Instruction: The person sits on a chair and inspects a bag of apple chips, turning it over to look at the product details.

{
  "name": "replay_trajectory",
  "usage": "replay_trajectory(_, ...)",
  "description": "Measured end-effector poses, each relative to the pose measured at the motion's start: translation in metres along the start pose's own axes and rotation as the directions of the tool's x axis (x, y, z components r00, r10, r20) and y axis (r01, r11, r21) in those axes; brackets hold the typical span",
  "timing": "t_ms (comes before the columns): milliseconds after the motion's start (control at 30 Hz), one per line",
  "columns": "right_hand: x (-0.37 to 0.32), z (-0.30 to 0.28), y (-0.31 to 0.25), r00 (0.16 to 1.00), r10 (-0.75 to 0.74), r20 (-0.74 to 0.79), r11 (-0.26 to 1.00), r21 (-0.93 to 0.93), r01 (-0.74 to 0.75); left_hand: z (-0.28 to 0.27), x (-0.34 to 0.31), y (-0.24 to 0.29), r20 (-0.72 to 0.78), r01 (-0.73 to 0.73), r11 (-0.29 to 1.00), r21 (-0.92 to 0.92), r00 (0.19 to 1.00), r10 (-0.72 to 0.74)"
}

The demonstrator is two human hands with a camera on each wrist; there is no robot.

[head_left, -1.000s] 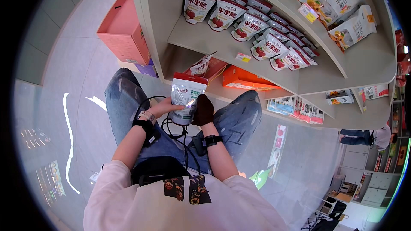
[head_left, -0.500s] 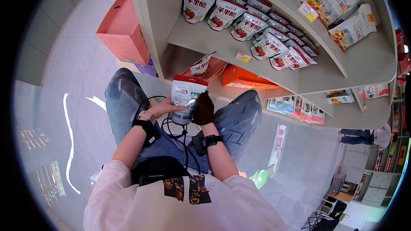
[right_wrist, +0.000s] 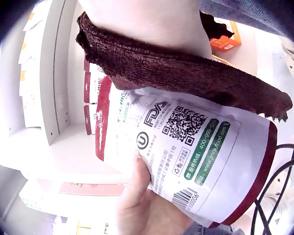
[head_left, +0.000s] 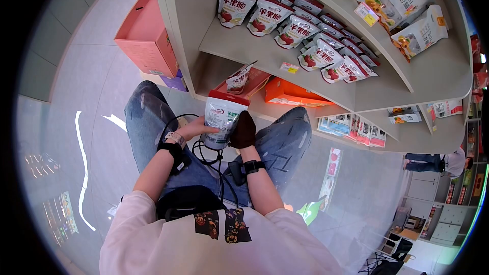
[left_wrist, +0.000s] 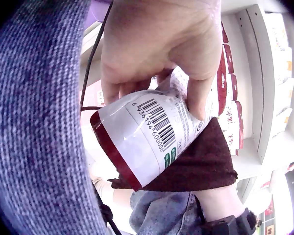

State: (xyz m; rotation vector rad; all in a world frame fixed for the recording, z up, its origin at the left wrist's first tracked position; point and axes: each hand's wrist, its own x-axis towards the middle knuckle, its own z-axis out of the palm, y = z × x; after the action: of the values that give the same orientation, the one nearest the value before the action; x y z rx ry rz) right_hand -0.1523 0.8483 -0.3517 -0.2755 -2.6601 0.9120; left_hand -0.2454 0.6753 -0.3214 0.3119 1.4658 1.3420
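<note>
My left hand (head_left: 189,129) grips a white stand-up snack pouch (head_left: 220,122) with a red top band, its thumb lying across the printed back. In the left wrist view the pouch's barcode (left_wrist: 156,125) and red bottom edge show below the fingers. A dark brown cloth (head_left: 244,130) wraps my right hand (right_wrist: 152,27) like a mitt and lies against the pouch's right side. The right fingers are hidden under this cloth. The pouch is held upright, leaning slightly right, between my knees in front of the shelf.
Rows of similar apple-crisp pouches (head_left: 270,18) stand on the shelf (head_left: 229,46) ahead. Below it are a single pouch (head_left: 238,79) and an orange box (head_left: 295,93). A pink box (head_left: 147,40) stands left. Black cables (head_left: 220,173) hang under my hands; another person (head_left: 448,165) is far right.
The pouch's red top has dropped a little and shifted slightly right. The cloth-covered right hand has shifted slightly against the pouch's side. My left hand keeps its grip.
</note>
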Motion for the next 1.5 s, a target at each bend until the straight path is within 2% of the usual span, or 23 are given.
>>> replay_trajectory(133,0.001,-0.004,-0.006,0.999,0.052,0.006,0.997,0.052,-0.053,-0.001,0.002,-0.003,0.011,-0.004,1.000,0.012,1.000,0.004)
replay_trajectory(233,0.003,-0.005,-0.007,1.000,0.019,-0.020,0.997,0.069,-0.018,-0.002,0.004,-0.007,-0.009,0.006,0.999,0.034,1.000,-0.006)
replay_trajectory(300,0.004,-0.003,-0.007,0.999,-0.019,-0.047,0.998,0.058,0.022,-0.002,0.005,-0.008,-0.010,0.001,1.000,0.017,1.000,0.000)
replay_trajectory(400,0.006,0.001,0.002,0.975,-0.217,-0.053,0.974,-0.083,0.212,-0.001,0.002,-0.002,-0.013,0.019,1.000,-0.002,1.000,-0.019)
replay_trajectory(467,0.008,-0.001,-0.001,0.966,-0.245,-0.087,0.969,-0.005,0.245,0.000,0.000,0.002,-0.012,0.026,1.000,-0.002,1.000,-0.026)
replay_trajectory(533,0.009,-0.005,-0.006,0.974,-0.218,-0.064,0.975,0.021,0.220,0.000,-0.001,0.002,-0.009,0.016,1.000,0.007,1.000,-0.016)
replay_trajectory(600,0.004,-0.009,-0.007,0.990,-0.138,0.017,0.990,-0.007,0.139,-0.002,0.000,-0.001,0.002,0.021,0.999,0.026,1.000,-0.021)
replay_trajectory(700,0.001,-0.012,-0.011,0.998,-0.005,0.056,0.998,-0.057,0.008,-0.002,0.002,-0.005,0.015,0.020,0.999,0.032,1.000,-0.020)
replay_trajectory(833,0.002,-0.016,-0.020,0.991,0.135,0.016,0.991,-0.023,-0.135,-0.001,0.002,-0.005,0.035,0.021,0.998,0.051,0.999,-0.022)
replay_trajectory(933,0.000,0.004,-0.002,0.993,0.092,-0.080,0.994,-0.048,-0.096,0.000,0.001,-0.003,0.028,0.017,0.999,0.050,0.999,-0.018)
replay_trajectory(1000,0.001,0.014,0.010,0.989,-0.011,-0.150,0.986,-0.167,-0.014,0.000,0.000,-0.002,0.015,0.012,0.999,0.043,1.000,-0.013)
replay_trajectory(1100,0.002,0.004,-0.003,0.975,-0.041,-0.218,0.907,-0.417,-0.055,-0.001,0.001,-0.004,0.011,0.006,0.999,0.032,1.000,-0.006)
replay_trajectory(1200,0.009,-0.012,-0.018,0.966,0.209,-0.149,0.928,-0.282,-0.244,-0.002,0.005,-0.008,0.016,-0.003,0.998,0.063,1.000,0.002)
replay_trajectory(1300,0.007,-0.010,-0.009,0.943,0.115,-0.311,0.962,-0.203,-0.185,-0.002,0.006,-0.010,0.016,0.003,0.992,0.128,1.000,-0.005)
replay_trajectory(1367,0.007,-0.018,-0.010,0.970,0.176,-0.166,0.967,-0.158,-0.202,-0.002,0.006,-0.010,0.017,0.008,0.987,0.159,1.000,-0.011)
replay_trajectory(1433,0.001,-0.012,-0.007,0.985,0.168,-0.039,0.924,-0.342,-0.171,-0.002,0.007,-0.012,0.027,0.007,0.985,0.171,1.000,-0.012)
replay_trajectory(1467,-0.007,0.005,-0.001,0.989,0.145,0.020,0.841,-0.530,-0.112,-0.003,0.010,-0.016,0.025,0.005,0.987,0.163,1.000,-0.010)
replay_trajectory(1500,-0.008,0.009,0.001,0.993,0.109,0.034,0.823,-0.563,-0.071,-0.004,0.011,-0.020,0.023,0.004,0.988,0.155,1.000,-0.007)
